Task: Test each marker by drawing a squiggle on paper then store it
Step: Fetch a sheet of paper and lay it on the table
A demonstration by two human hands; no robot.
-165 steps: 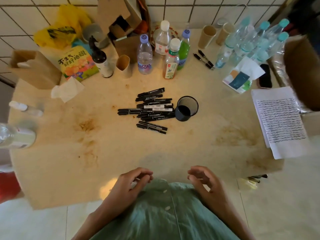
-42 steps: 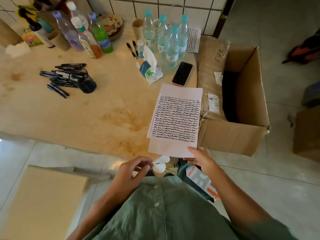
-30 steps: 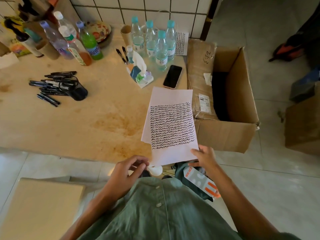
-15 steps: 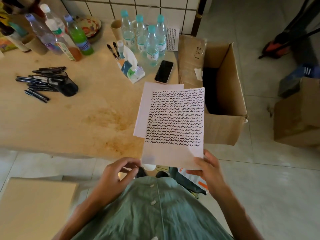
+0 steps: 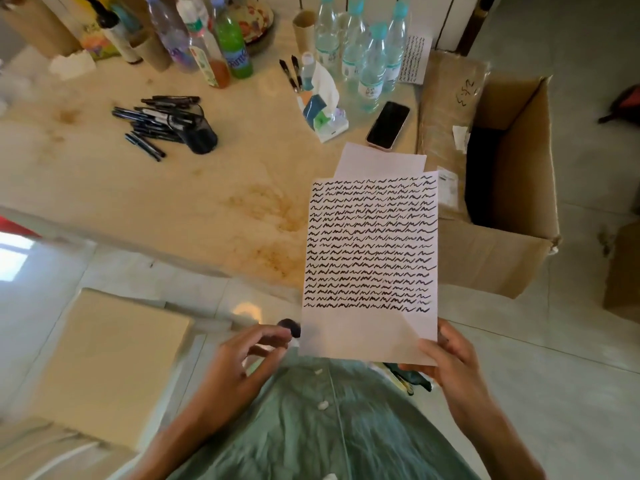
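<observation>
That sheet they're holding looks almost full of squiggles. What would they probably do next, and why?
Probably lay the sheet flat on the table nearer the markers. The right hand pinches its lower corner in the air, the left hand holds nothing, and only a blank strip remains at the bottom for testing.

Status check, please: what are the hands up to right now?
Right hand pinching white squiggle-covered paper sheet, lifted. Left hand empty, fingers loose. Black markers untouched beside black mesh cup.

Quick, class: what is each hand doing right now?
Left hand: open, fingers loosely curled, holding nothing.
Right hand: pinching the bottom corner of the squiggle-covered sheet.
</observation>
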